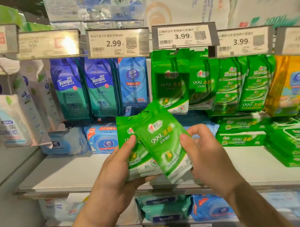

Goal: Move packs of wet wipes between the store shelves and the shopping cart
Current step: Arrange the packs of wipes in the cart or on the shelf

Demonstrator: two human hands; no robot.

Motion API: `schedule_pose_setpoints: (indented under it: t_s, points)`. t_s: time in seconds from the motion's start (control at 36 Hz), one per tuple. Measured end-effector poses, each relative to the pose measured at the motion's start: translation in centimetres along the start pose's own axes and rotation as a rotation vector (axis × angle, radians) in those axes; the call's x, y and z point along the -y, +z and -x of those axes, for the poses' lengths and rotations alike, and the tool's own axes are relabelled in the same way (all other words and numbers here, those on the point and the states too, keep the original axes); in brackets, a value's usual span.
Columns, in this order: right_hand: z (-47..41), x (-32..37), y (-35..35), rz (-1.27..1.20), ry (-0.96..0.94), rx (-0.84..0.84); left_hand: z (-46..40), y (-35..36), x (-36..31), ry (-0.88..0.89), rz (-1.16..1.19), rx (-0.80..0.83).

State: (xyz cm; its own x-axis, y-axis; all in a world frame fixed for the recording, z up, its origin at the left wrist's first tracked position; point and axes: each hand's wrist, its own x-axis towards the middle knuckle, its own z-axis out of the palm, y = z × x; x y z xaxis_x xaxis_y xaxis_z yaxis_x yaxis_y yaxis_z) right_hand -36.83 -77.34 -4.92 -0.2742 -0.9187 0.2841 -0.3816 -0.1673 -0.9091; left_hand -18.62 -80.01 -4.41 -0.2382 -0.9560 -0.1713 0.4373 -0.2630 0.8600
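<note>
Packs of green wet wipes, two in number, are held in front of the shelf [63, 176], at about the level of its front edge; the front pack [162, 143] overlaps the rear pack [127, 133], both tilted. Left hand [122, 172] supports the rear pack from below, thumb pressed on its face; right hand [204, 155] pinches the front pack at its right edge, thumb on front, fingers curled behind. Matching packs hang on the peg [170, 82] directly above, under the 3.99 tag [184, 36]; no cart is in view, so direction of transfer cannot be confirmed. Recommended practice: square the two packs into one stack before moving on; grip across the body, not the thin sealed edge, which may slip; if rehanging, align the top holes with the peg first; keep clear of the hanging row to avoid dislodging it.
</note>
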Motion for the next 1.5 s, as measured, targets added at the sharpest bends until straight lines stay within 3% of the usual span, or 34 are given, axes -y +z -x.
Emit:
schedule_pose_setpoints:
  t_s: [0.14, 0.53, 0.78, 1.33, 1.5]
  points:
    - [0.3, 1.7, -0.7, -0.037, -0.234, -0.183, 0.0, -0.3, -0.1, 0.014, -0.019, -0.052]
    - [-2.3, 3.8, -1.1, -0.14, -0.351, -0.353, 0.0, 0.2, -0.4, -0.017, -0.074, -0.002]
    - [-2.7, 2.5, -0.2, -0.245, -0.254, -0.296, 0.1, 0.0, -0.6, 0.014, -0.066, 0.01]
    - [-6.7, 0.3, 1.6, -0.143, 0.076, -0.108, -1.0, -0.6, -0.3, 0.063, 0.022, -0.032]
    - [-5.0, -2.0, 1.9, -0.258, 0.305, 0.028, -0.7, -0.6, -0.5, 0.158, 0.01, -0.021]
